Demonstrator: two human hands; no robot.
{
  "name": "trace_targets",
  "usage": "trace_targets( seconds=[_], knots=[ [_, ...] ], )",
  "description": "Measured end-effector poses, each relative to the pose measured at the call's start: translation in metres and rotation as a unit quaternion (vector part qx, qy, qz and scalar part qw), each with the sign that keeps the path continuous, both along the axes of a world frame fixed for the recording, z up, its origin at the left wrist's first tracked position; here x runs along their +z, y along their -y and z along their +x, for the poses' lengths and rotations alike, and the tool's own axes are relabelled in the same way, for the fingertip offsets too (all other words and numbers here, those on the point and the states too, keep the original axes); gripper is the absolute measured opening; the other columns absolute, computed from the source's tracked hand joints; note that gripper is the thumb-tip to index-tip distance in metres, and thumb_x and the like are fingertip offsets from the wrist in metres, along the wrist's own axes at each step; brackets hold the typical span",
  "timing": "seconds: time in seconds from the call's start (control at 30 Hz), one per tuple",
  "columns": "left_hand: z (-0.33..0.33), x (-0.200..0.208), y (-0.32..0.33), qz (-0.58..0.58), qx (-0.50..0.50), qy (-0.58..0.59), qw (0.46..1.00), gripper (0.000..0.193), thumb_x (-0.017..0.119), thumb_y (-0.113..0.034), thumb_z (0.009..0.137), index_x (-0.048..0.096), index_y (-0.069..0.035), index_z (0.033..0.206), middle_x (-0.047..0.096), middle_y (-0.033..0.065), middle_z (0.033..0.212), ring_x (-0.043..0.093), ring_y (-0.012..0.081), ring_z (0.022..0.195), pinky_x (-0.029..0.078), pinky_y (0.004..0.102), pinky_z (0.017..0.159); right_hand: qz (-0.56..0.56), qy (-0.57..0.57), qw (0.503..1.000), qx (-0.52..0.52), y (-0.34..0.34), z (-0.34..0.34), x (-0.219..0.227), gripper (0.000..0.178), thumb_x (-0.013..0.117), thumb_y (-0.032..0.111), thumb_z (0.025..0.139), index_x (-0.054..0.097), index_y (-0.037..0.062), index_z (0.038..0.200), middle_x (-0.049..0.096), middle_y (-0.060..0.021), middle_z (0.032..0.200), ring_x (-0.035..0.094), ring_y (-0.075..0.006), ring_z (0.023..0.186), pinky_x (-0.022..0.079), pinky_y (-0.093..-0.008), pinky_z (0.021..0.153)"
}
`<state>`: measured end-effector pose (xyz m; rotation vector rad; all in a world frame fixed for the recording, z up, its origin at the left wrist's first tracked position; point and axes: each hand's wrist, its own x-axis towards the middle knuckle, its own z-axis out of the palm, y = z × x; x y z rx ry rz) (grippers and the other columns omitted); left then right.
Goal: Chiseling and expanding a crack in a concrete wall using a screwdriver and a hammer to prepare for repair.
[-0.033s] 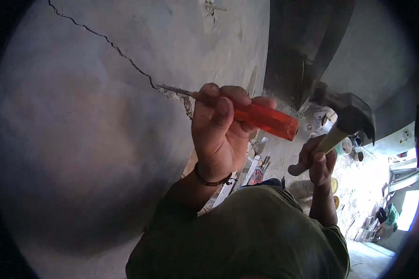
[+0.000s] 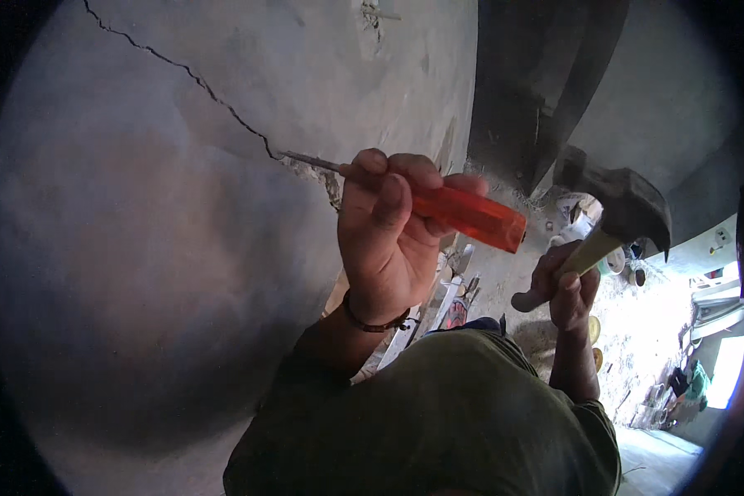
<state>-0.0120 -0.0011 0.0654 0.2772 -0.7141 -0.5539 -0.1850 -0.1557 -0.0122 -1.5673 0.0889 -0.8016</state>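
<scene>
Left fingers [image 2: 391, 203] clamped on an orange-red-handled screwdriver [image 2: 475, 217], right fingers [image 2: 569, 285] around a claw hammer [image 2: 615, 218]

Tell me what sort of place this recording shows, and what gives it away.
Probably a building under repair: a long jagged crack runs across the bare grey wall, the left hand holds a red-handled tool near it, and the right hand grips a claw hammer.

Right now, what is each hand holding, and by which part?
Left hand holds a screwdriver by its red handle; right hand holds a hammer by its pale handle.
</scene>
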Motion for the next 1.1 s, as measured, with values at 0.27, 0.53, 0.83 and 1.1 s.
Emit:
trace_targets(
  seconds=[0.27,0.53,0.83,1.1],
  knots=[
    [0.000,0.014,0.004,-0.026,-0.010,-0.003,1.000,0.013,0.043,-0.015,0.096,0.044,-0.010,0.108,0.058,0.0153,0.102,0.057,0.0396,0.103,0.057,0.0424,0.084,0.008,0.208,0.977,-0.052,-0.002,-0.010,0.015,0.049,0.053,0.051,0.087,0.046,0.0032,0.092,0.051,-0.0076,0.061,0.047,-0.0139,0.046,0.038,-0.0283,0.041],
    [-0.002,0.016,0.003,-0.057,-0.037,0.001,0.998,0.017,0.041,-0.016,0.096,0.051,-0.006,0.106,0.058,0.0110,0.103,0.056,0.0334,0.108,0.050,0.0452,0.092,-0.429,0.057,0.900,-0.048,-0.004,-0.020,0.000,0.035,0.055,0.039,0.088,0.051,0.0036,0.091,0.052,-0.0071,0.062,0.049,-0.0160,0.054,0.037,-0.0284,0.048],
    [-0.005,0.020,0.000,-0.032,0.015,-0.034,0.999,0.012,0.046,-0.020,0.095,0.046,-0.008,0.099,0.058,0.0116,0.100,0.059,0.0349,0.103,0.056,0.0420,0.084,0.006,0.305,0.952,0.037,-0.018,-0.019,0.060,0.040,0.052,0.046,0.089,0.051,0.0076,0.081,0.051,-0.0019,0.057,0.049,-0.0159,0.046,0.038,-0.0288,0.041],
    [0.002,0.012,-0.004,-0.036,-0.002,-0.026,0.999,0.017,0.045,-0.019,0.095,0.053,-0.005,0.099,0.059,0.0080,0.101,0.058,0.0296,0.105,0.050,0.0412,0.092,-0.037,0.129,0.990,-0.030,-0.021,-0.019,0.030,0.037,0.058,0.041,0.087,0.049,0.0053,0.081,0.051,-0.0046,0.060,0.048,-0.0148,0.046,0.039,-0.0298,0.043]
  ],
)
